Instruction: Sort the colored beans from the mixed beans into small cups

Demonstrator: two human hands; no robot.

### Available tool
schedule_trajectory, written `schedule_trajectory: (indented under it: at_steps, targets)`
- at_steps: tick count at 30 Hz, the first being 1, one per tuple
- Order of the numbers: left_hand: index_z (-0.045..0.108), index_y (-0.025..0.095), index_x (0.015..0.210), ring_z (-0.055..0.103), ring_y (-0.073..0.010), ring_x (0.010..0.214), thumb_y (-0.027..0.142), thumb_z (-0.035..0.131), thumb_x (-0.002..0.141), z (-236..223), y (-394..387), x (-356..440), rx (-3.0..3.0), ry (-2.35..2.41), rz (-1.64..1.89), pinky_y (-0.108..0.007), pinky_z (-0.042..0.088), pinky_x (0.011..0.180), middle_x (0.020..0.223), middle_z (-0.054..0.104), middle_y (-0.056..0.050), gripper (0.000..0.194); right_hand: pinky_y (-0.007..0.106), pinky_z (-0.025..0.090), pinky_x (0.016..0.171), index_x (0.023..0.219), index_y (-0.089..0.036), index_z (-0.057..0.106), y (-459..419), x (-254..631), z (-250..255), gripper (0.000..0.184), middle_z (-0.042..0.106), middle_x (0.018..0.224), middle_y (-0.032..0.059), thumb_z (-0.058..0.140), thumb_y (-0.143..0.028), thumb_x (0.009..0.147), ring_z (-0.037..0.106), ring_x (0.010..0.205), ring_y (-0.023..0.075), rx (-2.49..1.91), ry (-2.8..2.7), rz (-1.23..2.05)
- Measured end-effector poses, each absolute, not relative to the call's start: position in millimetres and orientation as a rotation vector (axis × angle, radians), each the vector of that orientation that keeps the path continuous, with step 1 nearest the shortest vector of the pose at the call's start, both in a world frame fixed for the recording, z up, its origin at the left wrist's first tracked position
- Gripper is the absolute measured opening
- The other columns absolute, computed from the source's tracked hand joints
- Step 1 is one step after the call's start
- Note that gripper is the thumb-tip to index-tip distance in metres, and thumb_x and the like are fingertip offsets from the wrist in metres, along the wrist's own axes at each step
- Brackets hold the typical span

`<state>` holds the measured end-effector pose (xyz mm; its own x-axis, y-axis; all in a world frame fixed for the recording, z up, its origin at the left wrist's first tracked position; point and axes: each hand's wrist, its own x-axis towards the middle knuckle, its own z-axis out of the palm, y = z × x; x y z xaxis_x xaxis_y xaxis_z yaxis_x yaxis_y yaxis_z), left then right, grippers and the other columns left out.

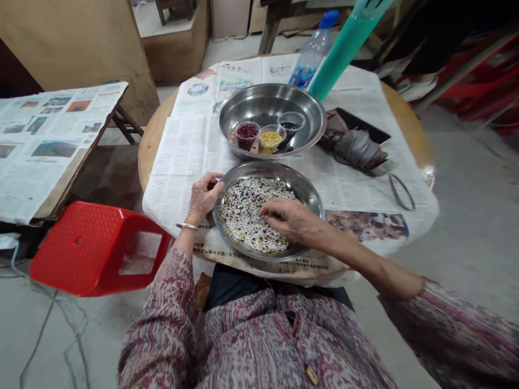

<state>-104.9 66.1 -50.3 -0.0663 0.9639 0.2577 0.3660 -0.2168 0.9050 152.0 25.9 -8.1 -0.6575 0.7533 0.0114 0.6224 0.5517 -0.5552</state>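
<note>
A steel pan (pixel 308 190) full of mixed white, red, dark and yellow grains (pixel 243 208) sits on the newspaper-covered round table in front of me. My left hand (pixel 204 197) curls round the pan's left rim. Resting in the grains, my right hand (pixel 288 217) has its fingertips pinched together on the mix; what they hold is too small to make out. Behind it a second steel pan (pixel 259 105) carries three small cups: red beans (pixel 247 133), yellow grains (pixel 270 139) and dark beans (pixel 291 125).
A plastic water bottle (pixel 312 51) and a green tube (pixel 344 48) stand at the table's far side. A grey folded cloth (pixel 357 148) and a dark loop (pixel 401 190) lie to the right. A red plastic stool (pixel 93 246) stands at left, beside another newspaper-covered table (pixel 44 138).
</note>
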Motion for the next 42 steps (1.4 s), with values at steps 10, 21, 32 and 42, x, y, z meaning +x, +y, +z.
schedule_trajectory:
  at_steps: [10,21,32,42]
  targets:
    - [0.070,0.021,0.094,0.050,-0.0089,0.060,0.016,0.066,0.082,-52,67,-105,1.605,1.440,1.290,-0.023,0.042,0.062,0.066,0.057,0.005,0.014,0.027,0.046,0.072,0.091,-0.022,0.072,-10,155,-4,0.025,0.070,0.090,0.0038,0.054,-0.006,0.086,0.063,0.082,0.0162,-0.852,-2.848,0.792]
    - [0.071,0.020,0.095,0.051,-0.0091,0.061,0.016,0.066,0.082,-52,66,-105,1.593,1.455,1.294,-0.022,0.043,0.062,0.067,0.058,0.005,0.015,0.040,0.051,0.088,0.112,-0.019,0.069,49,149,-11,0.027,0.068,0.106,0.0115,0.051,-0.030,0.096,0.062,0.100,0.0259,-1.410,-2.492,0.253]
    - [0.071,0.021,0.096,0.052,-0.0098,0.061,0.017,0.066,0.082,-53,67,-106,1.604,1.441,1.284,-0.023,0.043,0.061,0.067,0.059,0.004,0.015,0.031,0.047,0.081,0.091,-0.018,0.070,34,117,-12,0.021,0.068,0.090,0.0053,0.054,-0.008,0.083,0.060,0.083,0.0168,-1.048,-2.549,0.778]
    - [0.071,0.020,0.096,0.051,-0.0091,0.061,0.016,0.066,0.082,-53,67,-106,1.605,1.456,1.283,-0.022,0.042,0.061,0.067,0.058,0.005,0.016,0.035,0.047,0.081,0.089,-0.017,0.069,20,114,-6,0.019,0.069,0.099,0.0096,0.051,-0.010,0.092,0.055,0.096,0.0229,-0.789,-2.900,0.282]
